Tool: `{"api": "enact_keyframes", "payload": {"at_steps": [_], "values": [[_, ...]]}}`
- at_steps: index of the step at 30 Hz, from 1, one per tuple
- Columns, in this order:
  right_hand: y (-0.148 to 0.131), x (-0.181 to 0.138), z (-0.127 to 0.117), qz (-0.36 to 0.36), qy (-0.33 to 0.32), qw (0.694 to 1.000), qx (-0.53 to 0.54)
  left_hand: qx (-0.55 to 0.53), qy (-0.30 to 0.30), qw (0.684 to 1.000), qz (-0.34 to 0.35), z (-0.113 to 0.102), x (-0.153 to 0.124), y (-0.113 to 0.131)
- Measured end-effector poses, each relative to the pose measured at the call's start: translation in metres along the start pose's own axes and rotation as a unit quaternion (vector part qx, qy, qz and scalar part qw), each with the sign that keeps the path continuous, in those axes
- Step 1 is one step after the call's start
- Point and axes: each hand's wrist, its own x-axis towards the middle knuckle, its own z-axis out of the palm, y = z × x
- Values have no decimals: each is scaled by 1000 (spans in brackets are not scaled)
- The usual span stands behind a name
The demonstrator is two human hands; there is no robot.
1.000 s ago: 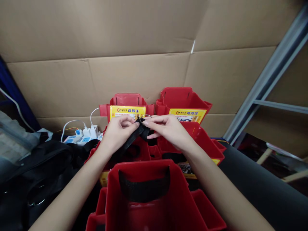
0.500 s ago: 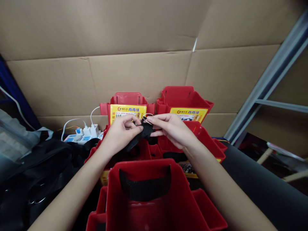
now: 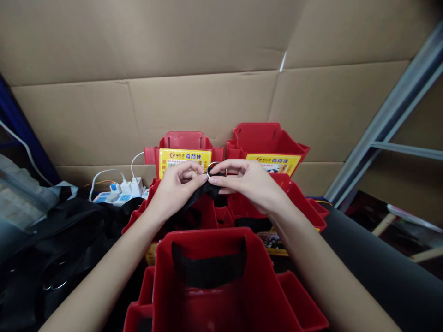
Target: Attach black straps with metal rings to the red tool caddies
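Cardboard wall [image 3: 207, 106] backs red bins [image 3: 266, 138], yellow labels [image 3: 185, 160]; left hand [image 3: 176, 188], right hand [image 3: 251, 184] pinch black strap [image 3: 203, 190].

Bare left hand [image 3: 173, 191], bare right hand [image 3: 254, 184], unsleeved forearms [image 3: 114, 272], slender fingers [image 3: 231, 166]

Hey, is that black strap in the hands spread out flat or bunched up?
Bunched up. The left hand and right hand pinch the black strap into a crumpled fold beside a metal ring.
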Motion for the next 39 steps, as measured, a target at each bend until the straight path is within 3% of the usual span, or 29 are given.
{"api": "enact_keyframes", "payload": {"at_steps": [3, 7, 10, 12, 15, 18, 26, 30, 33, 39], "values": [[3, 2, -5, 11, -13, 1000, 18, 8, -26, 999, 26, 1, 0, -1], [8, 6, -6, 28, -26, 998, 46, 30, 3, 998, 55, 4, 0, -4], [8, 4, 0, -12, -17, 1000, 13, 50, 22, 995, 87, 7, -1, -4], [7, 1, 6, -59, -18, 998, -35, 46, -5, 994, 100, 7, -1, -2], [5, -6, 13, -127, -1, 984, -127, 38, -41, 993, 101, 4, -1, -1], [2, -11, 15, -157, 40, 966, -203, 55, -20, 992, 112, 1, 0, -3], [1, -10, 11, -168, 61, 971, -160, 85, -21, 985, 150, -5, 2, -3], [5, -10, 14, -152, 74, 968, -185, 103, -78, 985, 119, -10, 3, 1], [4, -8, 15, -139, 81, 977, -140, 111, -99, 984, 102, -12, 2, 3], [-2, -3, 6, -10, -15, 998, -56, 143, -73, 981, 110, -10, 1, 3]]}}
